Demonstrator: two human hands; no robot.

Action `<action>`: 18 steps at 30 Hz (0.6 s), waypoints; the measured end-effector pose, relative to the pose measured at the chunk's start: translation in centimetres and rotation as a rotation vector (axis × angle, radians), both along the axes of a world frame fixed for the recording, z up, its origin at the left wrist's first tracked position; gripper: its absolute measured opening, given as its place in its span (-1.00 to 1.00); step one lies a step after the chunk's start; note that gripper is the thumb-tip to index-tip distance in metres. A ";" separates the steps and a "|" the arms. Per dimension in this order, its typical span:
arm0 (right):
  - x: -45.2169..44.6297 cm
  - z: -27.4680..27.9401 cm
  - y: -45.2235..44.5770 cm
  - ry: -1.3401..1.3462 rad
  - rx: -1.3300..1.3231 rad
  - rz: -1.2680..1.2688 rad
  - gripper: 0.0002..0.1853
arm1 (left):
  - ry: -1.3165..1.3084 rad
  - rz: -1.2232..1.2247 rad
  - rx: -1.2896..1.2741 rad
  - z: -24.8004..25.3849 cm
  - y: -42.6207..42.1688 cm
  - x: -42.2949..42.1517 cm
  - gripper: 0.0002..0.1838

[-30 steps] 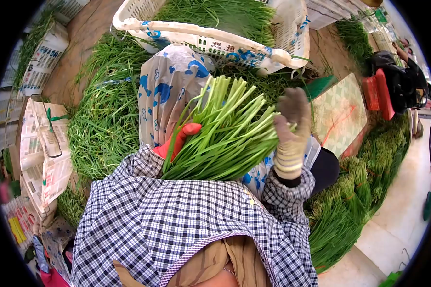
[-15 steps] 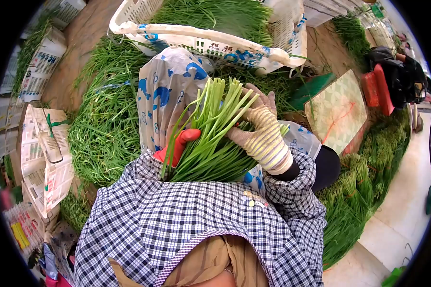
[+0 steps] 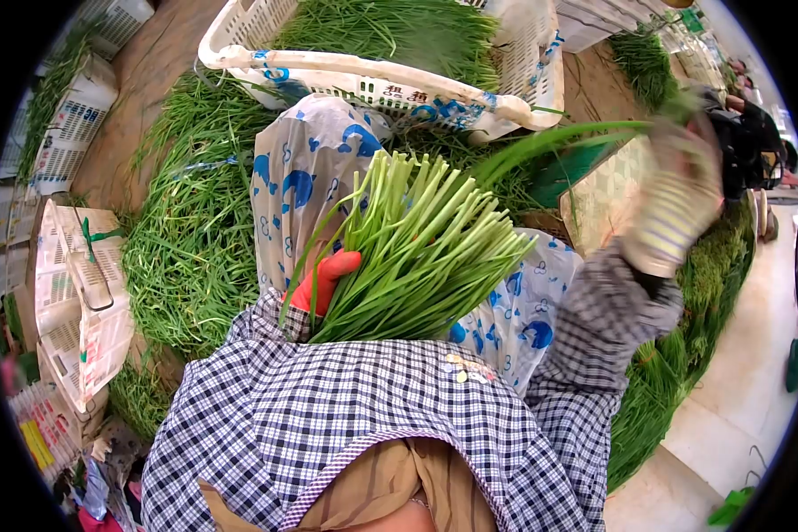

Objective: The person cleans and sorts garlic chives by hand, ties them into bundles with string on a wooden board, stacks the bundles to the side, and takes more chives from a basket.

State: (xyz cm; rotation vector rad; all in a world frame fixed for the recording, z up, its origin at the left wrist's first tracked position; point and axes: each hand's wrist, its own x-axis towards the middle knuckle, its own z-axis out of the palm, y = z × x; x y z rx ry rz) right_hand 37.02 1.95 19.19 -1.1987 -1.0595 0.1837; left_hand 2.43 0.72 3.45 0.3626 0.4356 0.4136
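Note:
My left hand [image 3: 330, 275], in a red glove, is closed around a thick bunch of chives [image 3: 430, 253] in my lap. The bunch's pale stem ends fan up and to the right; most of the fingers are hidden behind it. My right hand [image 3: 678, 199], in a striped knit glove, is out to the right and smeared by motion. From it a few long chive strands [image 3: 563, 142] trail to the left. A clear plastic cover with blue dolphins [image 3: 315, 168] lies over my legs.
Ahead stands a white plastic crate [image 3: 363, 66] of greens. Loose chives [image 3: 186, 239] are heaped on the left beside a tilted crate [image 3: 84, 293]. Tied bundles [image 3: 661, 381] line the right, near a patterned board [image 3: 607, 191] and a black bag [image 3: 749, 146].
My right hand has left the bunch and swung out to the right, pulling a few chive strands along. The bunch in my left hand has spread wider to the right.

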 end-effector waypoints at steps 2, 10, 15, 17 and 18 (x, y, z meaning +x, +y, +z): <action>3.0 4.1 -1.2 -0.144 0.109 -0.511 -0.83 | -0.110 0.046 -0.050 0.0 -0.4 0.4 -0.09; 6.2 -7.8 -7.4 -0.028 -0.737 0.446 -0.65 | -0.056 -0.084 0.100 1.8 0.3 -0.3 0.06; -5.6 -2.9 -1.6 -0.265 -0.730 0.467 -0.63 | -0.034 -0.177 0.076 2.5 0.8 0.7 0.08; -8.3 -3.4 0.4 -0.483 -0.777 0.548 -0.66 | -0.012 -0.172 0.101 3.1 0.9 1.3 0.08; -9.1 -4.4 1.4 -0.520 -0.802 0.651 -0.74 | -0.012 -0.176 0.108 3.2 0.9 1.4 0.08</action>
